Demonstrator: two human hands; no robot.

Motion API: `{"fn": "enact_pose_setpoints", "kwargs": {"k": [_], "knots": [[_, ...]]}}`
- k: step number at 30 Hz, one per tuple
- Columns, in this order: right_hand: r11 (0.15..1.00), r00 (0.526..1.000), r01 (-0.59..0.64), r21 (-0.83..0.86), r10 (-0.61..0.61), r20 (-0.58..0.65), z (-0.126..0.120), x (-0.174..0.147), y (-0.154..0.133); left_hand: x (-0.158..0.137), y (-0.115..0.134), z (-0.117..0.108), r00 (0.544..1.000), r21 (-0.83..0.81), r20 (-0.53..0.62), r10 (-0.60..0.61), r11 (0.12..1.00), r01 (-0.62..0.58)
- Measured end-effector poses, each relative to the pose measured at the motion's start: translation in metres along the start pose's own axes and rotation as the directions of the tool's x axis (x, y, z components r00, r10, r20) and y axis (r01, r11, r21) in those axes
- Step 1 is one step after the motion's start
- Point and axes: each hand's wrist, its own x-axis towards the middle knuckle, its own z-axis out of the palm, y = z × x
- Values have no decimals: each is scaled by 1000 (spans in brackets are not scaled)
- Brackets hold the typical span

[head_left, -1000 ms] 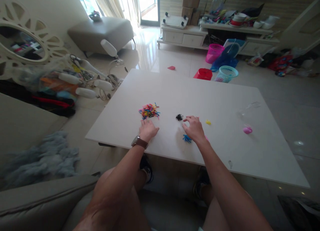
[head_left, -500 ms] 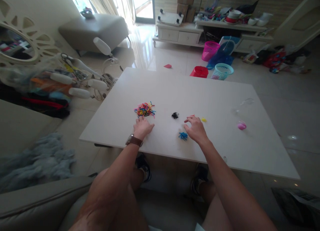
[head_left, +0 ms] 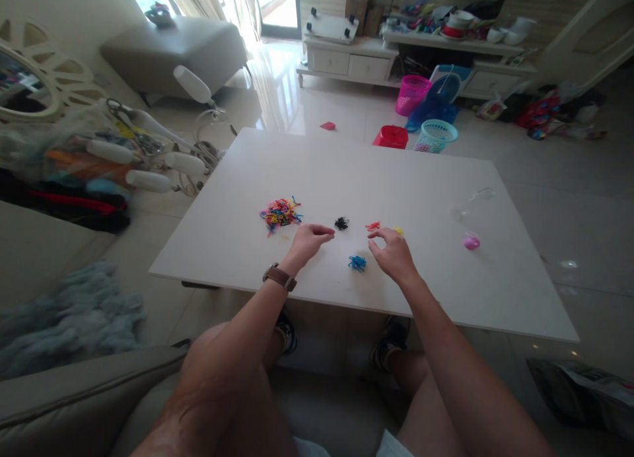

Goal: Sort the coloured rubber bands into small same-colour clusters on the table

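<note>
A mixed heap of small coloured bands (head_left: 281,212) lies on the white table (head_left: 307,166), left of the middle. My left hand (head_left: 306,244) is to the right of that heap, fingertips pinched together beside a small black cluster of bands (head_left: 341,223). Whatever the pinch holds is too small to make out. My right hand (head_left: 393,253) hovers with thumb and forefinger apart and nothing visible between them. Around it lie an orange-red cluster (head_left: 372,226), a partly covered yellow cluster (head_left: 399,230) and a blue cluster (head_left: 357,263) closer to me.
Toward the table's right side sit a pink object (head_left: 471,242) and a clear plastic item (head_left: 481,194). Beyond the far edge stand a red stool-like item (head_left: 391,137) and a light-blue basket (head_left: 436,135). A lamp with white shades (head_left: 151,181) is at the left.
My left hand has moved right, from the mixed heap toward the black cluster, its fingers now pinched. My right hand stays near the coloured clusters. The view has shifted slightly.
</note>
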Motion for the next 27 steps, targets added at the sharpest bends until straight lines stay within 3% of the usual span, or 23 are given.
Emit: {"fn": "enact_pose_setpoints", "kwargs": {"k": [5, 9, 19, 27], "knots": [[997, 999, 20, 69, -22, 28, 3, 1, -14, -6, 5, 24, 995, -264, 99, -24, 963, 50], [993, 998, 36, 111, -42, 56, 5, 1, -21, -9, 4, 33, 988, -373, 150, -27, 924, 82], [982, 988, 89, 168, -108, 109, 6, -1, -26, -17, 1, 37, 982, -349, 189, -23, 933, 89], [971, 996, -3, 240, -19, 87, 8, 2, -25, -15, -2, 37, 967, -334, 253, -44, 934, 130]]}}
